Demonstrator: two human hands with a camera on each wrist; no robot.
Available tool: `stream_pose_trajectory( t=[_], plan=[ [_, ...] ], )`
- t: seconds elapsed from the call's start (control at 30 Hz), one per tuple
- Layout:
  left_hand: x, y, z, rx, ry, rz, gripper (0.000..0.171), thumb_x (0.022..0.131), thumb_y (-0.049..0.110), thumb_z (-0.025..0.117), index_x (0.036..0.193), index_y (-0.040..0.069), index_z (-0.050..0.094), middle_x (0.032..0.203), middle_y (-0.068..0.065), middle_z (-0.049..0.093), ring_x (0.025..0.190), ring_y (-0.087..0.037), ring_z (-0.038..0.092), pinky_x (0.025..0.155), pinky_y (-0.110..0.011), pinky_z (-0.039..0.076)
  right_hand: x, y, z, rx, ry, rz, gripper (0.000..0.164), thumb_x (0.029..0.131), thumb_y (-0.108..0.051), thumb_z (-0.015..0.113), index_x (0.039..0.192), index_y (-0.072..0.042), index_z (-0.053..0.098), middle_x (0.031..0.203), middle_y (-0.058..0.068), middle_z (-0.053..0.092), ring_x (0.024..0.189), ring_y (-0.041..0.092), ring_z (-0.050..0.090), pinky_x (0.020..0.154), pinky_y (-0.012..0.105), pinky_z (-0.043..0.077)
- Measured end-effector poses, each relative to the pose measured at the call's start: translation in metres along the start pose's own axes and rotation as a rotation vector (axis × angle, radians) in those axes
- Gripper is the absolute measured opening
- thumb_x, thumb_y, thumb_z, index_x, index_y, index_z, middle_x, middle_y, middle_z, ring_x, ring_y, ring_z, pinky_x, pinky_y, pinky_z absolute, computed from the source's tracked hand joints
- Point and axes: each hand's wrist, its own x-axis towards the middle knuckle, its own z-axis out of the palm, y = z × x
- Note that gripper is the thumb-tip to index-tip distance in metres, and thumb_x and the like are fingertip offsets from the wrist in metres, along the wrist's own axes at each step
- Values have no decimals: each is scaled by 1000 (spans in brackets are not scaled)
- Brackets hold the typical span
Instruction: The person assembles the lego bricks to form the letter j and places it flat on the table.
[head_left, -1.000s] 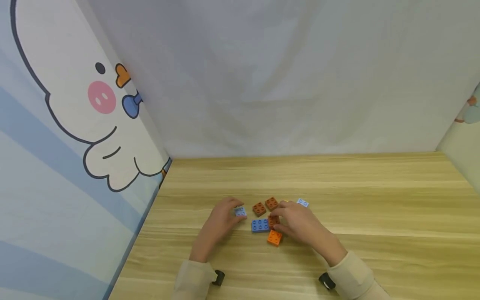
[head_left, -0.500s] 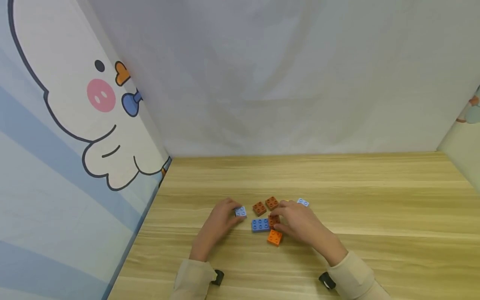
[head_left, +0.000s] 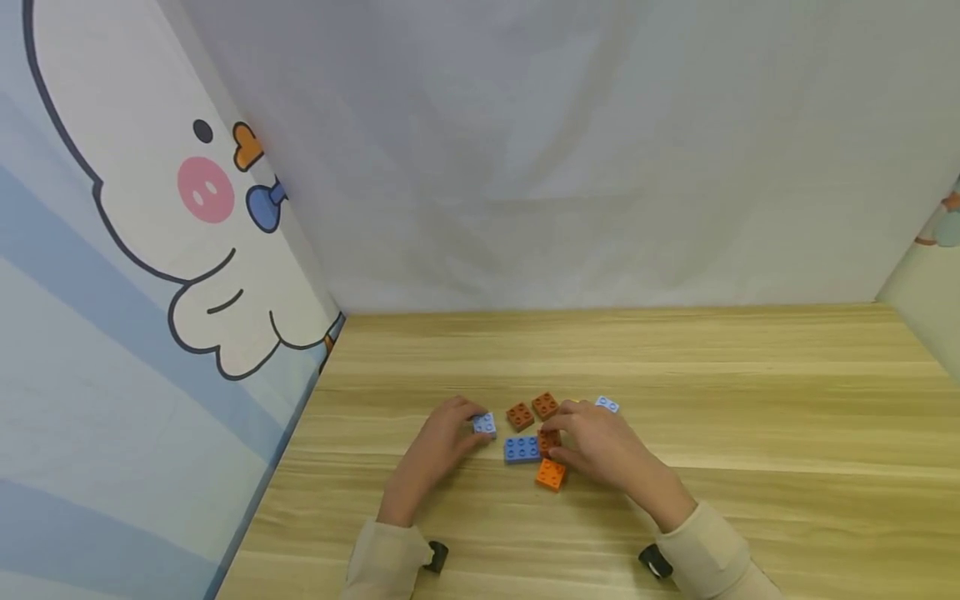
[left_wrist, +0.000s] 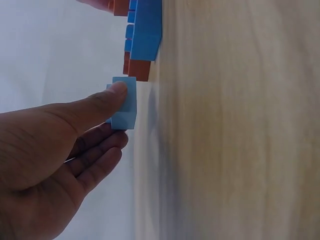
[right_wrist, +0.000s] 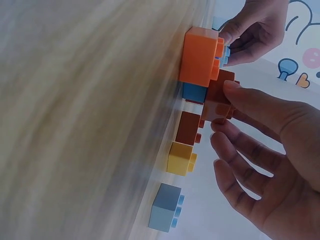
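My left hand (head_left: 442,442) pinches a light blue building brick (left_wrist: 123,103) between thumb and fingers, close over the table. With thumb and fingertips my right hand (head_left: 600,437) grips a reddish-brown brick (right_wrist: 218,97) at the right end of the long blue brick (head_left: 521,450), stud height or above. An orange brick (head_left: 551,475) lies just in front of that end. Two more brown bricks, one on the left (head_left: 520,416) and one on the right (head_left: 545,405), lie behind the blue one. The right hand hides most of a yellow brick (right_wrist: 180,159) in the head view.
Beyond the right hand lies a second light blue brick (head_left: 607,404). All of this is on a wood-grain table (head_left: 787,400). A pale cloth (head_left: 600,167) hangs along its back edge, and a cartoon-printed cloth (head_left: 135,292) borders the left side.
Both hands keep their grip with hardly any movement. The whole head view shifts very slightly.
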Motion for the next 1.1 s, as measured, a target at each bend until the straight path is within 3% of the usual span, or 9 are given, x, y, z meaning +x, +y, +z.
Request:
stream_pose_trajectory(
  t=[0.37, 0.7, 1.1],
  plan=[
    [-5, 11, 0, -33, -25, 56, 29, 91, 16, 76, 117, 6, 72, 112, -9, 71, 108, -26, 66, 97, -44, 55, -1, 1, 1, 3, -5, 0, 27, 87, -28, 81, 111, -15, 78, 104, -1, 73, 87, 15, 66, 76, 33, 56],
    [-8, 17, -1, -87, -114, 86, 32, 92, 19, 75, 120, 5, 71, 110, -8, 71, 107, -25, 68, 97, -43, 55, -1, 2, 1, 8, 6, -10, 28, 87, -27, 81, 112, -15, 77, 105, 0, 73, 89, 17, 67, 78, 35, 57],
    [-8, 18, 4, 19, -108, 148, 33, 91, 21, 77, 121, 6, 72, 108, -6, 71, 103, -23, 67, 95, -41, 55, -2, 0, 2, 20, -10, 7, 29, 88, -27, 81, 114, -15, 77, 107, 1, 73, 92, 18, 68, 81, 37, 58]
  ],
)
